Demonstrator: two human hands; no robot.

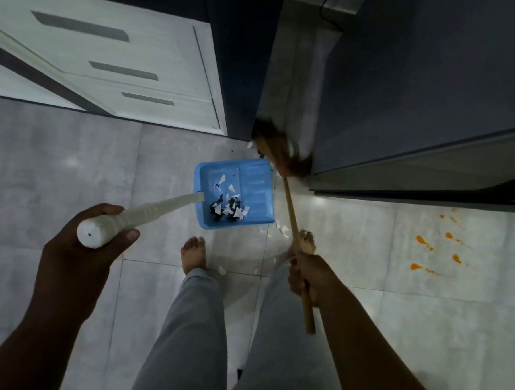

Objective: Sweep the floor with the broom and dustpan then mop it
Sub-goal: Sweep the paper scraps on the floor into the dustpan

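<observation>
Right hand (308,278) grips the broom (291,210), stick pointing to 12 o'clock; loose scraps (283,229) lie between it and the blue dustpan (258,180) (part-filled) at 11 o'clock, left hand (90,239) clutching its handle.

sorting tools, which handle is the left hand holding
The white dustpan handle, in the left hand; the thin wooden broom handle is in the right hand.

No text, label, brand or number can be read on anything here.
</observation>
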